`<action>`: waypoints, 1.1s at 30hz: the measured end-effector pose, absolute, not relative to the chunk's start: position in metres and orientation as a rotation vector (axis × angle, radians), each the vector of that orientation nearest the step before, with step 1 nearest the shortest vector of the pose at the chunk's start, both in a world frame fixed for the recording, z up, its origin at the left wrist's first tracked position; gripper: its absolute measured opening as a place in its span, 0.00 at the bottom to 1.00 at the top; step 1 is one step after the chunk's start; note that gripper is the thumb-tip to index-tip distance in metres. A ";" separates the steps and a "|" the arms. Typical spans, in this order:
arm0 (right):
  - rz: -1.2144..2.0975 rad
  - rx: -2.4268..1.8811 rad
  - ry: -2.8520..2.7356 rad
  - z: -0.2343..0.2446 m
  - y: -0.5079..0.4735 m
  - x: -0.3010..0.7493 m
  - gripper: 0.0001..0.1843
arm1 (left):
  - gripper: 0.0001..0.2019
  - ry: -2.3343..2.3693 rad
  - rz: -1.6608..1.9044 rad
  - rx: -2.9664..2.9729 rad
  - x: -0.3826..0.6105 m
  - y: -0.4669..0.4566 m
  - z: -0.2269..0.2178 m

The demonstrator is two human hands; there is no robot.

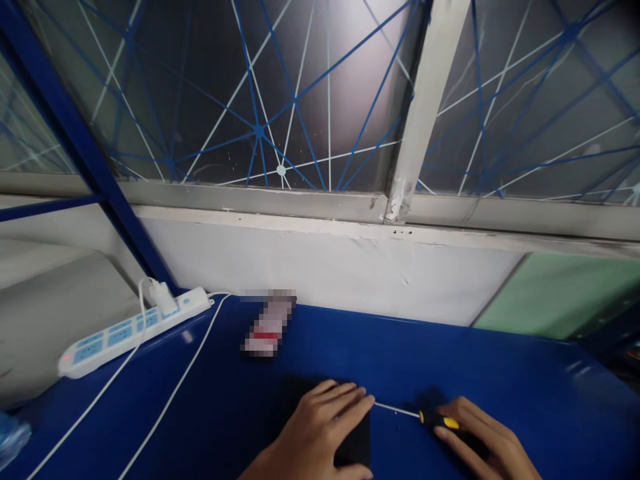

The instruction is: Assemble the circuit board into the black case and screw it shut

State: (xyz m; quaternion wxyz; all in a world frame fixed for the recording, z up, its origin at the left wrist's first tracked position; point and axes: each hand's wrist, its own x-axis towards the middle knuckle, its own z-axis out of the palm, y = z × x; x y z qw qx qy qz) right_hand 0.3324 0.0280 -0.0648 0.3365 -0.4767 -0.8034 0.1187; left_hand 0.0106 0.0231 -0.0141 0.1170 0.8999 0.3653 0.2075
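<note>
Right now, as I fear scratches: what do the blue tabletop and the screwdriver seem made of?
The glossy blue tabletop looks like painted metal or laminate: it reflects light. The black-and-yellow screwdriver seems to have a plastic or rubber grip and a thin, pale metal shaft.

My left hand (320, 427) lies flat on a pad (356, 448) on the table (500, 367). Just right of its fingers (350, 400) is the screwdriver (435, 419), tip toward them, handle held in the fingers (450, 433) of my right hand (487, 440). Behind the left fingers lies a small object (267, 327), too blurred to name. Far left of them and further back sits the power strip (133, 330) with a plug (163, 297) in it. Two cables (165, 400) run toward me, left of that hand. Behind everything stands the wall (325, 267), with the window (300, 100) above it.
</note>
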 end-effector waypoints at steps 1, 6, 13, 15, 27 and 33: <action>0.320 -1.257 -2.112 -0.066 0.028 0.332 0.16 | 0.38 1.077 0.606 2.639 0.011 0.023 -0.014; 0.488 -1.318 -2.135 -0.062 0.027 0.323 0.13 | 0.39 1.123 0.560 2.651 0.015 0.021 -0.012; 0.598 -1.356 -2.123 -0.046 0.031 0.315 0.09 | 0.41 1.127 0.593 2.688 0.015 0.021 -0.017; 0.526 -1.355 -2.098 -0.048 0.032 0.318 0.08 | 0.39 1.098 0.589 2.722 0.016 0.023 -0.017; 0.282 -1.336 -2.155 -0.051 0.033 0.327 0.12 | 0.38 1.022 0.581 2.737 0.022 0.028 -0.017; 0.446 -1.412 -2.139 -0.043 0.029 0.326 0.11 | 0.37 1.014 0.583 2.815 0.021 0.026 -0.015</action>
